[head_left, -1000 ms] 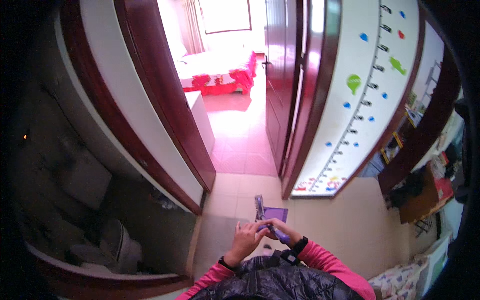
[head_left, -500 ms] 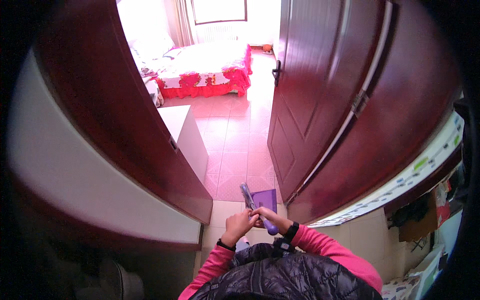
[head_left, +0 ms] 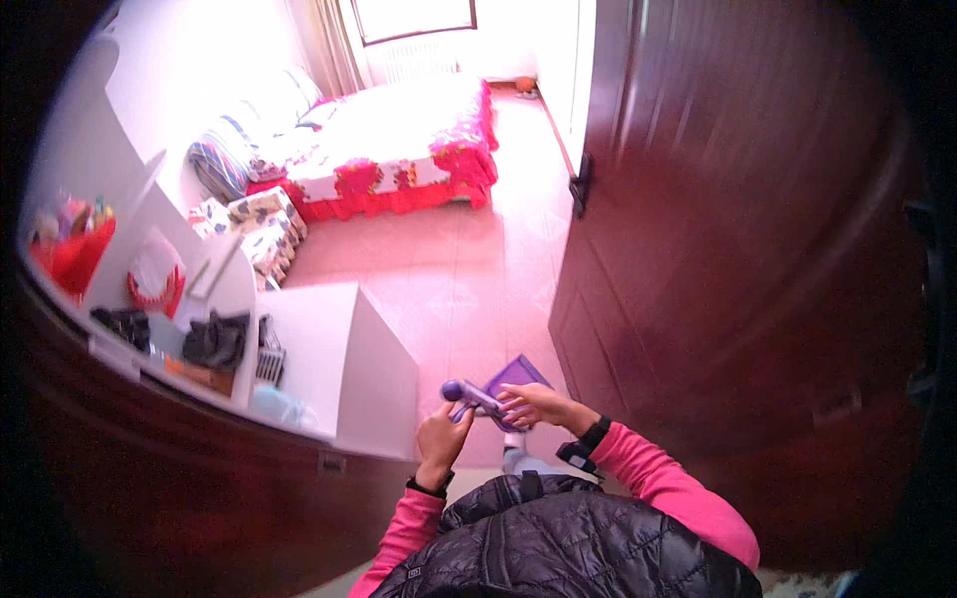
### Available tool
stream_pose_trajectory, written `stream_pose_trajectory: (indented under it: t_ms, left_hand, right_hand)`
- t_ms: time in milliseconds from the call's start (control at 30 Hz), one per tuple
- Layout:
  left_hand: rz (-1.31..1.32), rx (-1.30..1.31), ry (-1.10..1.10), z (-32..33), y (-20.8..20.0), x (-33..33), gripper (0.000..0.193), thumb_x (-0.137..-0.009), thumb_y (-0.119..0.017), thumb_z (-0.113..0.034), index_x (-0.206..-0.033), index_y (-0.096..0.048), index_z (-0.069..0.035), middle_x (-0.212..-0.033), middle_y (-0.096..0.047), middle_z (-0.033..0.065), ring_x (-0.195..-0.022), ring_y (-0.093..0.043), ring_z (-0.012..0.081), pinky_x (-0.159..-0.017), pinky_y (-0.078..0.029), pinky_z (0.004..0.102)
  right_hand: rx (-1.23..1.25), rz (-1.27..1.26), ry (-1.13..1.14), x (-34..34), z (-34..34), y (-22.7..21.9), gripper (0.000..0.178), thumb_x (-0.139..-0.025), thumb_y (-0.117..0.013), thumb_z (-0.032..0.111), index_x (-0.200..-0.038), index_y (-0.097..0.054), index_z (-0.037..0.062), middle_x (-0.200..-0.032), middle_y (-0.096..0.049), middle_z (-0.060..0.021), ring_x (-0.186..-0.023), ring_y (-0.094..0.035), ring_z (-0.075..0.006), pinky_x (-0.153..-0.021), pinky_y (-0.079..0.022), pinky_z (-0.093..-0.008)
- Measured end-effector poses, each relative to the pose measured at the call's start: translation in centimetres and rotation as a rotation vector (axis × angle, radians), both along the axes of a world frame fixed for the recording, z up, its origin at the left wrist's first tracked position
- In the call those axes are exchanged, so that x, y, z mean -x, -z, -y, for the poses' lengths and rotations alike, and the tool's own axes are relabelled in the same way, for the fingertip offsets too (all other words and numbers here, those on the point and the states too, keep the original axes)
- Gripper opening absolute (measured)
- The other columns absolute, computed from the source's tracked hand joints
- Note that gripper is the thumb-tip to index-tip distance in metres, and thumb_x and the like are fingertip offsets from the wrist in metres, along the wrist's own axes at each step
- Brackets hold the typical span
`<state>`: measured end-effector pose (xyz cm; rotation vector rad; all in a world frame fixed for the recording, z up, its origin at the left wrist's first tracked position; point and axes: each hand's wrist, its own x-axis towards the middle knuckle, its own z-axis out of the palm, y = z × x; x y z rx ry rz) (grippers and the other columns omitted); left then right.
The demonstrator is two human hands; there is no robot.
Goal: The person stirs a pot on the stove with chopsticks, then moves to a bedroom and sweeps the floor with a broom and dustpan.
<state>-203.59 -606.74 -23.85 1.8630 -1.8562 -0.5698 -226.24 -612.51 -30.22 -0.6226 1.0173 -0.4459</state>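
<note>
Grasping is being done by the left grip: the purple tool is clasped close to its rounded knob, thumb up against it. Over on the other side, the right grip is held half curled at the tool's opposite end; whether it is closed there or merely rested cannot be told. Between both grips the tool is slanted, and just beyond it a flat purple tray is seen; how the two are joined, if at all, is hidden.

Light, stiff plastic is suggested here, probably smooth enough to twist under a slack hold. The shaft just below the knob would be best taken, with the tray's thin rim spared any hard squeeze.

Outward now: pink tiled floor is spread ahead, flanked by a white cabinet on the left and a dark reddish-brown door on the right. Farther off, a bed is dressed with a red frill.
</note>
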Motion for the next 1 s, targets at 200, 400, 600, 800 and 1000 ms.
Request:
stream_pose_trajectory:
  t_ms: [200,400,600,800,1000]
  left_hand:
    - [-0.119,0.026,-0.134,17.4,-1.6,0.3,0.038,-0.075,-0.068,-0.041,-0.09,-0.067,-0.007,-0.075,-0.064,0.02,-0.072,-0.062,0.0381,-0.06,-0.048,0.0438]
    - [-0.071,0.031,-0.144,31.8,-1.2,1.9,0.038,-0.076,-0.068,-0.042,-0.092,-0.067,-0.008,-0.074,-0.063,0.0194,-0.072,-0.062,0.0374,-0.059,-0.047,0.0436]
    - [-0.044,0.03,-0.13,48.2,1.4,0.6,0.037,-0.078,-0.062,-0.042,-0.104,-0.065,-0.017,-0.074,-0.064,0.0193,-0.069,-0.063,0.0376,-0.058,-0.049,0.0457]
    - [-0.066,-0.017,-0.072,63.5,1.4,0.6,0.031,-0.078,-0.063,-0.037,-0.103,-0.066,-0.019,-0.075,-0.066,0.0143,-0.069,-0.064,0.0334,-0.058,-0.051,0.0431]
    - [0.111,-0.046,-0.033,76.6,3.5,2.9,0.031,-0.078,-0.065,-0.038,-0.099,-0.067,-0.016,-0.071,-0.065,0.0143,-0.064,-0.063,0.0347,-0.054,-0.049,0.0432]
  right_hand:
    - [1.146,-1.034,0.798,11.8,25.8,-3.2,0.024,-0.087,-0.054,0.018,-0.1,-0.065,0.0003,-0.089,-0.063,-0.0127,-0.076,-0.06,-0.0219,-0.068,-0.049,-0.0346]
    - [1.092,-1.749,0.807,16.8,39.7,-8.4,0.028,-0.083,-0.06,0.019,-0.106,-0.061,0.0036,-0.112,-0.053,-0.0154,-0.101,-0.051,-0.0341,-0.083,-0.044,-0.0434]
    - [0.904,-2.081,0.591,17.5,43.5,-5.8,0.023,-0.086,-0.059,0.026,-0.103,-0.064,0.0115,-0.113,-0.055,-0.0066,-0.099,-0.054,-0.0285,-0.075,-0.045,-0.043]
    - [0.783,-2.081,0.714,20.2,46.9,-5.7,0.019,-0.088,-0.059,0.024,-0.087,-0.069,0.0086,-0.101,-0.057,-0.0074,-0.087,-0.054,-0.0276,-0.069,-0.046,-0.0402]
    - [0.684,-2.224,0.724,25.1,51.1,-6.6,0.015,-0.084,-0.062,0.018,-0.085,-0.069,0.0048,-0.103,-0.061,-0.0126,-0.093,-0.056,-0.0301,-0.078,-0.046,-0.0406]
